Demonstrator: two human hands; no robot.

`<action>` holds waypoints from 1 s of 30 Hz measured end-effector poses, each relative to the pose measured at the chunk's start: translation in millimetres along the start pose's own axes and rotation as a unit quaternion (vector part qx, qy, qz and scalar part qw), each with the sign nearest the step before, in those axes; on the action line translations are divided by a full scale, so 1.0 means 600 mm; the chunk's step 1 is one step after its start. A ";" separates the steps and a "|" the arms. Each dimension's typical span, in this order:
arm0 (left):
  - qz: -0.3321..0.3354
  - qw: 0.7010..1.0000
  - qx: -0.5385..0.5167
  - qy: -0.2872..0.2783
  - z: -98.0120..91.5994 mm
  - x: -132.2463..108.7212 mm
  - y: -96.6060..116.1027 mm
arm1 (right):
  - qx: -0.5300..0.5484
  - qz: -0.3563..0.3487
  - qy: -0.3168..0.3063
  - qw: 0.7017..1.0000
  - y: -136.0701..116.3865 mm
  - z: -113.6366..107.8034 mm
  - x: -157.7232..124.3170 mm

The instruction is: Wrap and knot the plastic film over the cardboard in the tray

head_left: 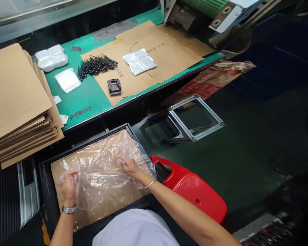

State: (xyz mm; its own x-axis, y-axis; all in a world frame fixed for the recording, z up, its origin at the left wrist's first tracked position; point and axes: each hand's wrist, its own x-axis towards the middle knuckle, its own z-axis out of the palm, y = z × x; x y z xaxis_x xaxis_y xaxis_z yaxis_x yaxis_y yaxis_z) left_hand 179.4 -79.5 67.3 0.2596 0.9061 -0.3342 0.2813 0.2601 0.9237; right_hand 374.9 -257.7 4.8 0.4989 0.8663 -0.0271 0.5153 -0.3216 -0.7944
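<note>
Down below the workbench, a clear crinkled plastic bag [102,177] lies spread over a flat brown cardboard sheet [58,167] inside a shallow black plastic crate [45,177], and both hands are on it. The left hand [70,187], with a metal watch at the wrist, is closed on the film near the bag's left edge. The right hand [128,165], with a thin bangle, pinches a gathered bit of film near the bag's upper middle. The two hands are well apart, with most of the bag stretched loosely between them and some of it trailing past the right wrist. The film looks very light, limp and slippery (the glare and creases suggest thin stock). It would likely sag and cling rather than hold a shape, so an edge or a bunched fold pinched between fingertips seems the surest grip, and it could tear if snagged on the crate's rim. A glossy red plastic stool [192,189] sits just beside the crate on the right. Up on the green bench mat [89,99] are a pile of black pointed pegs [97,64], a small black square frame [114,86] and a stack of brown cardboard sheets [15,102].
</note>
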 end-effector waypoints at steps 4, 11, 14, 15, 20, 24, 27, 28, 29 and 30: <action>-0.007 0.996 0.045 -0.081 0.037 -0.029 -0.022 | 0.021 -0.020 -0.034 0.999 -0.033 0.028 0.006; 0.126 0.808 0.476 -0.325 0.081 -0.034 -0.060 | 0.047 0.041 0.006 0.998 -0.062 0.058 0.020; 0.186 0.689 0.592 -0.375 0.084 -0.040 -0.072 | 0.047 0.087 0.060 0.993 -0.084 0.044 0.021; 0.209 0.664 0.605 -0.387 0.084 -0.042 -0.076 | 0.047 0.098 0.079 0.991 -0.094 0.035 0.020; 0.274 0.629 0.597 -0.415 0.083 -0.045 -0.091 | 0.066 0.067 0.125 0.988 -0.133 -0.008 0.010; 0.279 0.714 0.520 -0.376 0.080 -0.043 -0.108 | 0.068 0.069 0.130 0.987 -0.132 0.014 0.001; 0.247 0.799 0.448 -0.317 0.081 -0.041 -0.116 | 0.033 0.079 0.155 0.984 -0.131 0.067 -0.005; 0.237 0.811 0.441 -0.303 0.082 -0.040 -0.116 | 0.020 0.067 0.151 0.986 -0.131 0.082 -0.007; 0.231 0.813 0.442 -0.300 0.084 -0.039 -0.116 | 0.008 0.046 0.138 0.989 -0.131 0.091 -0.011; 0.231 0.809 0.448 -0.304 0.086 -0.038 -0.115 | -0.002 0.020 0.121 0.992 -0.129 0.093 -0.017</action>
State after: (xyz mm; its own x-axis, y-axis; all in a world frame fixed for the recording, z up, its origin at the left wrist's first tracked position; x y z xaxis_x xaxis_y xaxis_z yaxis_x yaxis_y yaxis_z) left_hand 202.0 -135.4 1.5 0.8571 0.4363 -0.2740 0.5109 -0.6511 0.5614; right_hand 290.9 -220.0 32.8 0.6719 0.7354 0.0880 0.4941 -0.3566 -0.7929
